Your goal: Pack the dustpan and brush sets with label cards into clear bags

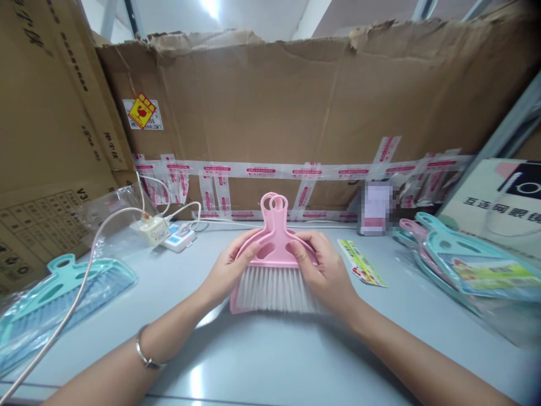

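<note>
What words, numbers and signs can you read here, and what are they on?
"V3": left cardboard box.
"互连网眼", then a less clear character: white box, right.
Perhaps "LM27…", rest unclear: white label on the back box.
Wine-glass sign: yellow sticker.
Too small or blurred: other box print, pink-and-white tape, loose card, plug.
Pink brush: no words visible.

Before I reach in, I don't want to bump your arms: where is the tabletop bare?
The tabletop is bare between the left forearm and right forearm, before the pink brush; also between the right forearm, card and bagged stack. Crowded: far left, with the bagged teal set; back left, with the power strip.
</note>
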### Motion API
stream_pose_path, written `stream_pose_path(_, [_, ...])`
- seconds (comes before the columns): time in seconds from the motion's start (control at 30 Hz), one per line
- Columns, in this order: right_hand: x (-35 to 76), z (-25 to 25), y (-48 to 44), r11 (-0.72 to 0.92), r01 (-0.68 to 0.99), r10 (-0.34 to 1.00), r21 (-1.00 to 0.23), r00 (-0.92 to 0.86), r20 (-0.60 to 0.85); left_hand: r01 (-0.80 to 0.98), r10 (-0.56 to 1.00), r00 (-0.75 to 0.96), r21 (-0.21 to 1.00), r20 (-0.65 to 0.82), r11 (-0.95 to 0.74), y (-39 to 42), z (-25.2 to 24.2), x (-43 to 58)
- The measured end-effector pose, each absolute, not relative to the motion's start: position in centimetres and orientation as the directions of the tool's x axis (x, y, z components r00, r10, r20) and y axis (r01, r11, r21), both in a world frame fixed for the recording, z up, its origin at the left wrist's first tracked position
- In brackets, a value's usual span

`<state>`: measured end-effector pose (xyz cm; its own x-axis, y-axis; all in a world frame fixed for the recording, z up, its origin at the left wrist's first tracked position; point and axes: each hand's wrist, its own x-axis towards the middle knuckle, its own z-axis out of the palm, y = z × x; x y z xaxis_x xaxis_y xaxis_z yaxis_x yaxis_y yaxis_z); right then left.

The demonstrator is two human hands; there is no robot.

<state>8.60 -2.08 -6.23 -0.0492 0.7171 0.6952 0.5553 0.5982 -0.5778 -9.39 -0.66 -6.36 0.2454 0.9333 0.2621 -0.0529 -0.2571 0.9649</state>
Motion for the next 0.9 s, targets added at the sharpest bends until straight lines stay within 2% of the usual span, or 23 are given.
stream_pose_path(0.17, [8.3, -6.6, -1.7, 0.609, 0.666, 0.623, -0.430, -0.068, 0.779, -0.012, 0.922, 0.277, 0.961, 0.270, -0.278, -0.9, -6.4, -9.1])
stream_pose_path(0.43, [8.5, -7.0, -0.9, 0.606, 0.649, 0.594, -0.459, 0.013, 0.804, 0.007, 0.926, 0.269, 0.961, 0.265, -0.277, -0.8, -6.3, -9.1])
stream_pose_path(0.53, [8.9, -6.4, -0.7, 0.536, 0.612, 0.715, -0.582, 0.037, 0.698, 0.015, 0.921, 0.269, 0.955, 0.283, -0.297, -0.8, -6.3, -9.1])
stream_pose_path(0.6, [9.2, -5.9, -0.6, 0.483, 0.536, 0.842, -0.693, -0.065, 0.536, 0.017, 0.923, 0.262, 0.955, 0.282, -0.297, -0.7, -6.4, -9.1])
stream_pose_path(0.67, [9.3, -5.6, -0.7, 0.442, 0.486, 0.895, -0.754, -0.186, 0.405, 0.017, 0.928, 0.259, 0.959, 0.268, -0.282, -0.7, -6.5, -9.1])
stream_pose_path(0.73, [9.2, -5.4, -0.9, 0.445, 0.485, 0.895, -0.753, -0.221, 0.386, 0.007, 0.932, 0.262, 0.966, 0.249, -0.259, -0.7, -6.7, -9.1])
stream_pose_path(0.9, [9.0, -5.4, -1.3, 0.449, 0.523, 0.890, -0.725, -0.184, 0.418, -0.006, 0.934, 0.268, 0.970, 0.236, -0.244, -0.7, -6.8, -9.2])
